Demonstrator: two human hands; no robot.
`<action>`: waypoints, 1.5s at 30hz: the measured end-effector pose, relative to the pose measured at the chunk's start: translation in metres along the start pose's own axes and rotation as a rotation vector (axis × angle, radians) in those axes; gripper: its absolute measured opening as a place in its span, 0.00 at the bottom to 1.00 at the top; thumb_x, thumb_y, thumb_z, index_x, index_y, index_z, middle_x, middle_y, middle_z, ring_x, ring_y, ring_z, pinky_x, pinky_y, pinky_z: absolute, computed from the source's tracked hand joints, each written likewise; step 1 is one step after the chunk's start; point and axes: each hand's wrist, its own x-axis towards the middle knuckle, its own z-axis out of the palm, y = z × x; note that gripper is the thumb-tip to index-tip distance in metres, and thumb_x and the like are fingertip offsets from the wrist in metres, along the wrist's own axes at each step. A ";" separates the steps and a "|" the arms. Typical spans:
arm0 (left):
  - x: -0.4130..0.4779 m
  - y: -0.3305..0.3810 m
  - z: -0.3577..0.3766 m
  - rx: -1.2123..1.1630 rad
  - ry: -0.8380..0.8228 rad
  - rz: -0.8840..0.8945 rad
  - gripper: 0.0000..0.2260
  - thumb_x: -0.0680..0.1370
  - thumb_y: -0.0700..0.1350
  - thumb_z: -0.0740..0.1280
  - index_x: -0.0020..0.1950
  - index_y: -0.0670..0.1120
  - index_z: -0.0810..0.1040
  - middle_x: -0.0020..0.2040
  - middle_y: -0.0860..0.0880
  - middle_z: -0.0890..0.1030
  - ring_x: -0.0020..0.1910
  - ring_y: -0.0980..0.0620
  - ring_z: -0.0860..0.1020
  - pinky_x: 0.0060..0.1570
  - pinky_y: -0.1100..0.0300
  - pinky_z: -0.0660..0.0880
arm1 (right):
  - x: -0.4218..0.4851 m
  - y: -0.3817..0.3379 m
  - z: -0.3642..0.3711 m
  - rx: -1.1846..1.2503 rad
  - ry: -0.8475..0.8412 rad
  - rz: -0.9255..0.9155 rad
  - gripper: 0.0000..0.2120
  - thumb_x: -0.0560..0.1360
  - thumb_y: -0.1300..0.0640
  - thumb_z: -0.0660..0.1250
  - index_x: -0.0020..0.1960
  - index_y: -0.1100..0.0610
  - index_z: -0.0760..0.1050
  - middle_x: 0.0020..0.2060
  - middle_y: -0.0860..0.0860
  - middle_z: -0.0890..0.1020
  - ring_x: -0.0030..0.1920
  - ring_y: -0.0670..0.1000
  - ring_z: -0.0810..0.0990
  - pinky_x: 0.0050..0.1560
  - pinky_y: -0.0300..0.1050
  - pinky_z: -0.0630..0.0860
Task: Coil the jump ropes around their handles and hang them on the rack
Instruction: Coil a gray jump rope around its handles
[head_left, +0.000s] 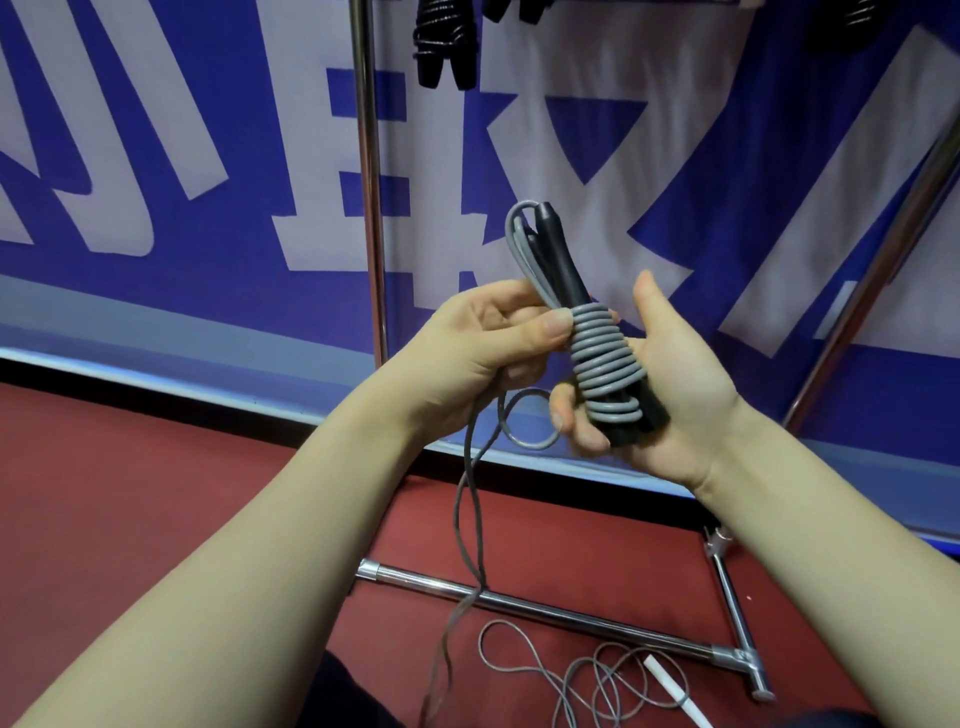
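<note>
Grey jump rope (605, 364) wound in close, stacked turns round a pair of black handles (558, 260) held together, tilted, narrow ends up and to the left. Bundle in mid-air between both hands, in front of the rack's upright pole (371, 182), not yet hung on the rack. Above the coil, a doubled run of grey cord lying along the handles and bending over in a small loop near their tips.

Right hand (670, 395) palm up under the thick lower ends of the handles, fingers (576, 426) curled round them from behind, thumb standing straight and free. Left hand (493, 338) pinching the rope at the top turn of the coil, thumb pressed flat on the cord, other fingers folded beneath.

From the left hand, loose rope (470, 519) dropping in a curl below the hands, then in two strands crossing each other on the way to the lower edge of view.

Below, the rack's chrome base bar (519, 605) lying on red floor (156, 493), joined at the right to a cross foot. Just in front of the bar, a second grey rope (597, 675) in slack loops on the floor, a white handle (670, 686) among them.

At the top edge, black coiled ropes (441, 41) hanging from the rack, cut off by the frame. Behind everything, a blue banner (249, 156) with large white characters. Dark trouser cloth (353, 696) at the bottom edge
</note>
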 end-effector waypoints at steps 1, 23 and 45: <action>0.001 0.000 -0.001 0.017 0.041 0.000 0.09 0.77 0.38 0.66 0.56 0.36 0.77 0.54 0.23 0.73 0.25 0.58 0.64 0.27 0.70 0.64 | 0.002 0.000 -0.001 -0.048 0.062 -0.024 0.41 0.77 0.29 0.41 0.56 0.61 0.78 0.31 0.65 0.78 0.23 0.58 0.73 0.20 0.40 0.70; 0.003 -0.006 0.000 0.352 0.286 -0.033 0.03 0.76 0.40 0.71 0.45 0.42 0.80 0.29 0.52 0.78 0.28 0.57 0.73 0.31 0.67 0.70 | 0.008 0.010 0.001 -0.379 0.403 -0.197 0.31 0.75 0.30 0.57 0.46 0.59 0.78 0.29 0.57 0.76 0.23 0.52 0.68 0.25 0.41 0.65; -0.006 0.009 -0.017 0.348 0.054 -0.067 0.09 0.69 0.43 0.70 0.45 0.50 0.87 0.35 0.51 0.83 0.35 0.57 0.77 0.43 0.66 0.74 | -0.004 0.000 -0.009 -0.178 0.117 -0.174 0.24 0.66 0.37 0.63 0.43 0.59 0.72 0.24 0.56 0.72 0.18 0.50 0.66 0.19 0.34 0.61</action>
